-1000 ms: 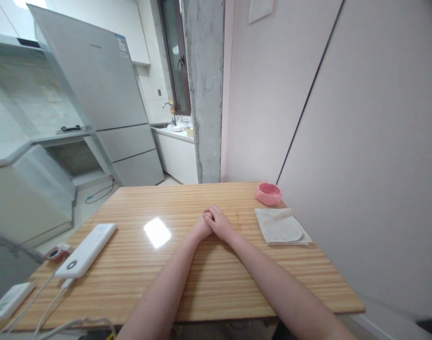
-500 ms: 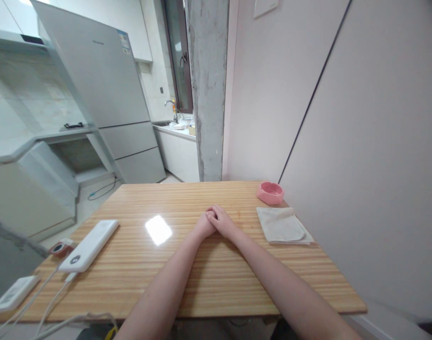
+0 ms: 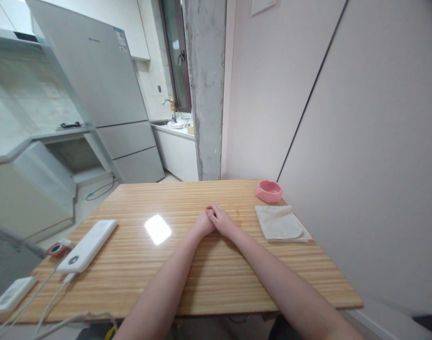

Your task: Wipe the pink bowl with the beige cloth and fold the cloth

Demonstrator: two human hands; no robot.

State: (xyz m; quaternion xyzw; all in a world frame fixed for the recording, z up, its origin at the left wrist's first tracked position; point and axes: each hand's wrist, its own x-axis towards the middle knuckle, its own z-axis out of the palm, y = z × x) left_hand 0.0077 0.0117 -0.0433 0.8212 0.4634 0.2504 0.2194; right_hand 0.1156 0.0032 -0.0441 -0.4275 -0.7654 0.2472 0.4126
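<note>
My left hand (image 3: 204,224) and my right hand (image 3: 219,218) rest together on the wood-grain table (image 3: 138,278), near its middle. The right hand lies over the left, its fingers wrapped across it. Most of the left hand's fingers are hidden underneath. No object shows in or between the hands. Nearest to them, on the right, lies a folded pale cloth (image 3: 278,224). Just beyond the cloth stands a pink ashtray (image 3: 269,192) at the table's far right corner.
At the left of the table are a white power bank (image 3: 90,248) with cables, a small red-and-white item (image 3: 58,249) and a white box-like item (image 3: 12,295). A wall (image 3: 361,165) runs along the right. Behind stand a fridge (image 3: 88,71) and a concrete pillar (image 3: 207,94).
Both hands stay clasped in the same place on the table. Only the camera view has shifted slightly.
</note>
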